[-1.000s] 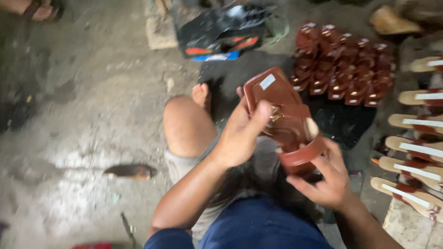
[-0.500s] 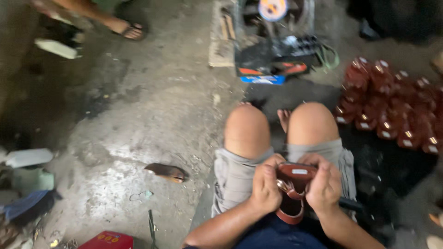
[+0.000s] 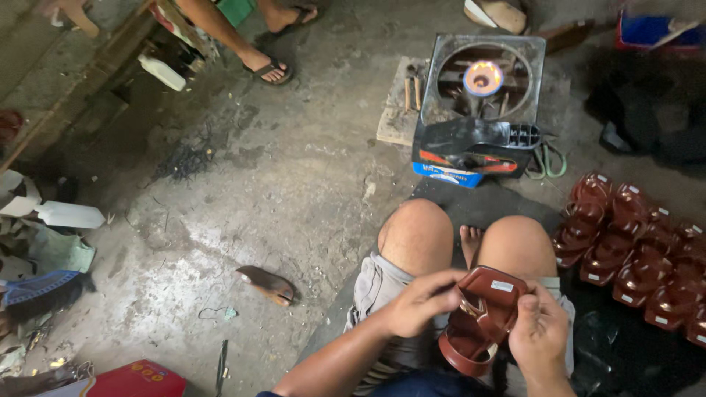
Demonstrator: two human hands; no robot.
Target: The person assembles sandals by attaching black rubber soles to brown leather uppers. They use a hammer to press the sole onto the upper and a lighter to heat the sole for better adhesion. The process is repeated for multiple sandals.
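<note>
**Sandal held over the lap, burner lit just ahead**

Rough, stained concrete floor (image 3: 243, 184) fills most of the frame, littered with scraps, a white bottle at the left edge and a loose sole piece (image 3: 268, 284) lying left of centre. At lower centre a seated person holds a brown heeled sandal (image 3: 482, 317) above the knees. The left hand (image 3: 421, 301) is closed around the sandal's left side, fingers curled over the strap area; the right hand (image 3: 540, 334) clasps its right side from below, thumb pressing on the insole. Both grips are shut on the shoe, which tilts heel-down toward the lap.

Directly ahead, at upper centre, a small gas burner (image 3: 483, 77) shows a flame inside a metal frame, with a black shoe sole (image 3: 478, 136) resting in front of it on a box. At the right edge, rows of matching brown sandals (image 3: 632, 250) lie on dark sheeting. Another person's sandalled feet (image 3: 272, 70) stand at the upper left.

Likely risks, as a judgement: the open flame sits near bare knees and the sole, so a forward lean could scorch skin or material. The two-handed hold looks firm, though pressing hard on the strap might shift it askew.
</note>
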